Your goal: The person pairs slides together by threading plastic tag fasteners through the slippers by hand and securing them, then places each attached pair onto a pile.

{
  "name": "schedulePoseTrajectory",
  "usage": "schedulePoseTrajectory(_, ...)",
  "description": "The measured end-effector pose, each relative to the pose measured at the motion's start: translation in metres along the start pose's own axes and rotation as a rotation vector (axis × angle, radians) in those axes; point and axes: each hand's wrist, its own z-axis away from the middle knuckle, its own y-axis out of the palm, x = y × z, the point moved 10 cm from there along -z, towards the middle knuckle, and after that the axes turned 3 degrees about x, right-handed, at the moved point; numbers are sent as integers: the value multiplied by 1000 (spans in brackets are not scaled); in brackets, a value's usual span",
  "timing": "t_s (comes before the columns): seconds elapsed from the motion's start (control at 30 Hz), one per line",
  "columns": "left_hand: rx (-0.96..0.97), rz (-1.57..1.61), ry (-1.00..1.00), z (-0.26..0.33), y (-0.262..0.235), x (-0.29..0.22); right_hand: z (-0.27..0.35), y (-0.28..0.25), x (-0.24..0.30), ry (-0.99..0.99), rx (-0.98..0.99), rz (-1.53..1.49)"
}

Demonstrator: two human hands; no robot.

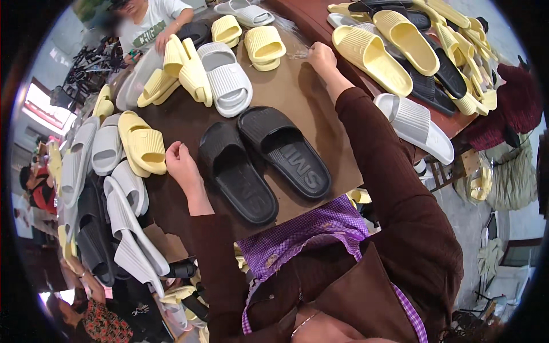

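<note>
Left hand (184, 170) near lettered black slides (301, 170)

Two black slippers lie side by side on the worktop (337, 137), and both carry lettering on the footbed. On the right slipper (274, 128), large block capitals stand in relief toward the heel, grey-looking against the black, and are the clearest in view. On the left slipper (223, 146), similar big characters sit near the heel, but they are dark on dark and too faint to make out in full. Across the chest of a white shirt (157, 14), worn by a person beyond the worktop, runs one line of dark green capitals. A yellow slipper (134, 123) has a small strap mark, too tiny to read.
</note>
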Motion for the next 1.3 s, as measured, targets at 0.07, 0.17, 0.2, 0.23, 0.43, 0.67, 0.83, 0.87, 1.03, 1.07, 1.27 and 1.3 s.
schedulePoseTrajectory(0.07,4,11,6,-1,4,-4,-4,20,-2,-22,162,5)
schedulePoseTrajectory(0.17,8,10,8,-2,1,1,4,32,8,-40,285,4)
schedulePoseTrajectory(0.2,11,12,11,-2,1,2,10,31,14,-42,319,5)
schedulePoseTrajectory(0.23,10,11,9,-1,0,3,17,31,20,-44,352,6)
schedulePoseTrajectory(0.43,-8,50,-46,-2,1,4,56,25,45,-141,445,92)
schedulePoseTrajectory(0.67,8,100,-96,1,-2,9,84,21,57,-238,577,186)
schedulePoseTrajectory(0.83,23,124,-103,3,-1,6,85,8,40,-298,544,100)
schedulePoseTrajectory(0.87,26,118,-97,4,-2,5,85,0,40,-322,492,93)
schedulePoseTrajectory(1.03,48,131,-115,9,-2,6,99,-9,21,-254,541,190)
schedulePoseTrajectory(1.07,46,122,-115,8,-2,7,100,-7,19,-251,544,189)
schedulePoseTrajectory(1.27,50,111,-136,6,3,6,111,-8,16,-327,545,142)
schedulePoseTrajectory(1.3,50,108,-139,7,2,5,115,-11,20,-343,547,124)
